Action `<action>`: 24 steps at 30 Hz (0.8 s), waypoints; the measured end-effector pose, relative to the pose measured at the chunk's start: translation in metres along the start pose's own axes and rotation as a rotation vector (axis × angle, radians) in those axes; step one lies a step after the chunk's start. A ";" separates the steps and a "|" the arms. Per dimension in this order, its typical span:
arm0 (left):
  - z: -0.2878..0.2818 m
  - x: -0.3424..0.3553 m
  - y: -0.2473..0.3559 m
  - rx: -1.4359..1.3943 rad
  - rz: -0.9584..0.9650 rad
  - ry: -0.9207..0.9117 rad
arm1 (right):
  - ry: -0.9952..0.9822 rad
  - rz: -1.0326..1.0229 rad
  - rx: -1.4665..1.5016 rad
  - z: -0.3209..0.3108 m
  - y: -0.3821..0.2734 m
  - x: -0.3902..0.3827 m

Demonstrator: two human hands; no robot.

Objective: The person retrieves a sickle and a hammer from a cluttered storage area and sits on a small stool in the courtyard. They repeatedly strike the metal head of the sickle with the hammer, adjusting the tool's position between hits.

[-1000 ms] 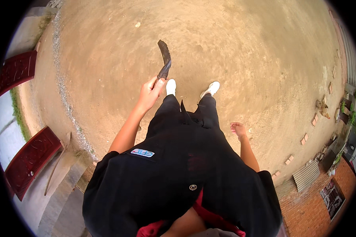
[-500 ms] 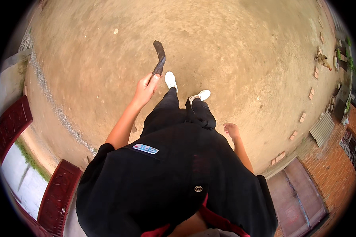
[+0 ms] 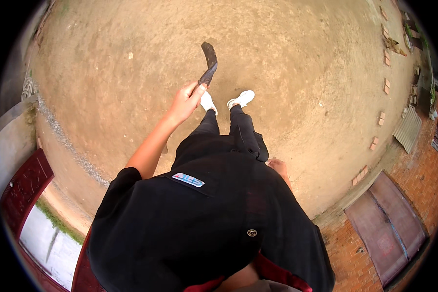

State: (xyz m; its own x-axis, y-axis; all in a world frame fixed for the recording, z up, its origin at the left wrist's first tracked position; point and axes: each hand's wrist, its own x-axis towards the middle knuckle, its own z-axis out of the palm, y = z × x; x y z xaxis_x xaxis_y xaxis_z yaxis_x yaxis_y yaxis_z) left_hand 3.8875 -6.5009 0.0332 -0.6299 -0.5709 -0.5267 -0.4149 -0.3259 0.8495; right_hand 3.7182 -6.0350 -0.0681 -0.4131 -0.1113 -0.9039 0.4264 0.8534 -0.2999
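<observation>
I'm watching the left hand (image 3: 185, 104) gripping a dark curved tool (image 3: 209, 61) out ahead of the body.
The tool is projecting forward from that fist, its far end bending leftward; white sneakers (image 3: 241, 99) are standing just to the fist's right on bare dirt (image 3: 297, 58). I'm seeing the right hand (image 3: 278, 168) hanging beside black trousers (image 3: 246, 136), partly hidden, so I cannot tell whether it is open or closed. Gravel (image 3: 63, 129) is running left of the left hand; bricks (image 3: 374, 143) are lying well right of the right.
</observation>
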 end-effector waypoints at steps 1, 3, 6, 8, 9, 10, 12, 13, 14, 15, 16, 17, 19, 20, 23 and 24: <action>0.008 -0.003 0.000 -0.004 -0.007 0.000 | -0.001 0.009 -0.007 -0.003 0.010 0.002; 0.024 -0.008 0.000 -0.004 -0.018 0.005 | -0.010 0.024 -0.016 -0.004 0.010 0.001; 0.050 -0.011 -0.002 -0.027 -0.024 0.033 | -0.039 -0.062 -0.050 -0.028 0.000 0.019; 0.074 -0.013 -0.004 -0.037 -0.026 0.067 | -0.087 -0.099 -0.009 -0.060 0.009 0.053; 0.088 -0.012 -0.002 -0.041 -0.023 0.080 | -0.109 -0.119 0.015 -0.075 0.004 0.064; 0.103 -0.009 0.000 -0.043 -0.014 0.094 | -0.090 -0.135 0.005 -0.092 -0.001 0.075; 0.131 -0.004 0.009 -0.044 0.002 0.121 | -0.053 -0.163 -0.014 -0.124 -0.038 0.070; 0.149 -0.002 0.011 -0.047 0.016 0.132 | -0.034 -0.186 0.006 -0.147 -0.046 0.079; 0.168 -0.004 0.017 -0.073 -0.003 0.142 | -0.021 -0.197 0.028 -0.172 -0.045 0.087; 0.187 -0.004 0.025 -0.099 -0.015 0.160 | -0.009 -0.216 0.047 -0.196 -0.045 0.097; 0.205 -0.003 0.032 -0.126 -0.027 0.177 | 0.034 -0.202 0.088 -0.221 -0.038 0.106; 0.219 0.001 0.033 -0.114 -0.016 0.180 | 0.075 -0.190 0.130 -0.243 -0.032 0.114; 0.237 0.009 0.045 -0.081 -0.001 0.152 | 0.139 -0.070 0.192 -0.280 -0.019 0.129; 0.243 0.012 0.048 -0.065 0.002 0.137 | 0.171 -0.004 0.219 -0.292 -0.012 0.135; 0.246 0.018 0.049 -0.057 0.010 0.150 | 0.133 0.025 0.168 -0.317 0.003 0.148; 0.245 0.021 0.052 -0.038 0.003 0.163 | 0.133 0.032 0.173 -0.317 0.004 0.152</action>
State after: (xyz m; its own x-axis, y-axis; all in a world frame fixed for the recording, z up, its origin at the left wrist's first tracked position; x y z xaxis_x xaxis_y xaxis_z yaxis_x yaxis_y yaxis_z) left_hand 3.6920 -6.3456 0.0587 -0.5152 -0.6854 -0.5146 -0.3863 -0.3503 0.8533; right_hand 3.4018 -5.8867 -0.1101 -0.4945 -0.0079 -0.8691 0.5682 0.7537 -0.3302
